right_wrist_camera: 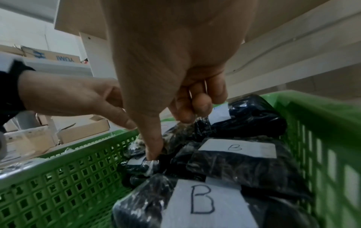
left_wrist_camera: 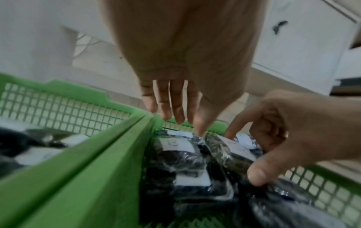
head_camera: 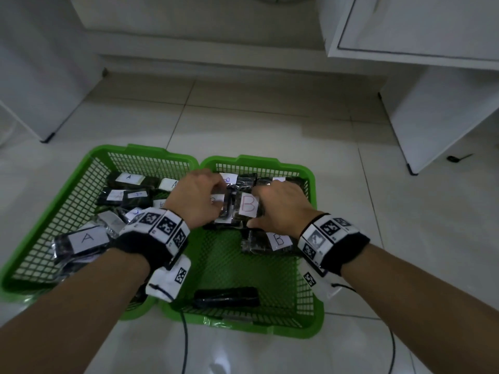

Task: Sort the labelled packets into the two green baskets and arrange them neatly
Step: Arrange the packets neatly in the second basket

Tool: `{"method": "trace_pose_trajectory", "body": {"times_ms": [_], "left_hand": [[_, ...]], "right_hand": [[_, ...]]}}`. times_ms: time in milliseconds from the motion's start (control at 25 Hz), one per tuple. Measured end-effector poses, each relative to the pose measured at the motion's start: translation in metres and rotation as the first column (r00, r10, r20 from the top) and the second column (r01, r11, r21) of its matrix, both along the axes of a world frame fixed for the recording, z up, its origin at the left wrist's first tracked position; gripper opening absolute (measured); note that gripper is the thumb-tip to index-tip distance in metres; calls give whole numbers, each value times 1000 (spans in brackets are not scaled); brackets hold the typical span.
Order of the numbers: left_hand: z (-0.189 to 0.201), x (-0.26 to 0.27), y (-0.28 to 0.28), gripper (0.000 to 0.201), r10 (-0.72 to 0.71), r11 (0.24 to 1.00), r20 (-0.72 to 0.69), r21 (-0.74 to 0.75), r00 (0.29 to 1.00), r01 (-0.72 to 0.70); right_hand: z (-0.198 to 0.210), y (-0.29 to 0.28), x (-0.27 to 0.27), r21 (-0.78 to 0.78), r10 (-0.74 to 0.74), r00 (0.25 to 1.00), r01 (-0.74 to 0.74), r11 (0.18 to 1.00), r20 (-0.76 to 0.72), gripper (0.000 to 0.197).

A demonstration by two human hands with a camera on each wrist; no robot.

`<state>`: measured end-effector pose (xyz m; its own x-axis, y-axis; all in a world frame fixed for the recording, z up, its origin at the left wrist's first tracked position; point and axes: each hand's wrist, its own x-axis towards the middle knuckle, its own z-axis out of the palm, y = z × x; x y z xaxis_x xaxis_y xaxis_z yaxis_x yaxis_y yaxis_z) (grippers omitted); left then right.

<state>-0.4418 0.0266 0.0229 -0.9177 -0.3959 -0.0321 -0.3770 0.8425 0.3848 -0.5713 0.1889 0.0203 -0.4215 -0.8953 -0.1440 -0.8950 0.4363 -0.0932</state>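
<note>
Sorting is nearly done: A packets (head_camera: 86,238) lie loosely in the left basket (head_camera: 67,201), while both hands (head_camera: 199,201) grip B packets (head_camera: 248,206) in the right basket (head_camera: 310,238).

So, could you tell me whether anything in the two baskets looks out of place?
One dark packet lies alone at the near end of the right basket, apart from the B packets, with no label showing. In the left basket, the A packets lie jumbled at mixed angles.
</note>
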Motion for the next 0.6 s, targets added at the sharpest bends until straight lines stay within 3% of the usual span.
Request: {"method": "trace_pose_trajectory", "body": {"times_ms": [120, 320, 400, 440, 480, 520, 600], "left_hand": [[-12, 7, -1, 54, -46, 979, 226, -184, 973, 89], [-10, 8, 5, 43, -47, 974, 133, -212, 990, 74], [-3, 16, 18, 28, -115, 985, 57, -125, 992, 121], [0, 23, 27, 24, -174, 984, 103, -9, 979, 175], [1, 31, 37, 28, -252, 965, 215, 132, 944, 228], [1, 37, 46, 37, -349, 929, 361, 254, 865, 269], [-6, 49, 60, 54, -477, 879, 587, 332, 654, 343]], "right_hand": [[-2, -4, 0, 44, -13, 1000, 13, 999, -7, 54], [2, -9, 1, 22, 54, 998, -53, 998, -17, 59], [6, -10, 2, -28, 59, 998, -59, 998, -25, 60], [6, -9, 4, -45, 51, 998, -52, 998, -22, 59], [7, -8, 7, -53, 38, 999, -39, 998, -16, 57], [9, -6, 9, -51, 26, 1000, -26, 998, -4, 55], [11, -3, 15, -33, 3, 999, -1, 999, 46, 54]]}}
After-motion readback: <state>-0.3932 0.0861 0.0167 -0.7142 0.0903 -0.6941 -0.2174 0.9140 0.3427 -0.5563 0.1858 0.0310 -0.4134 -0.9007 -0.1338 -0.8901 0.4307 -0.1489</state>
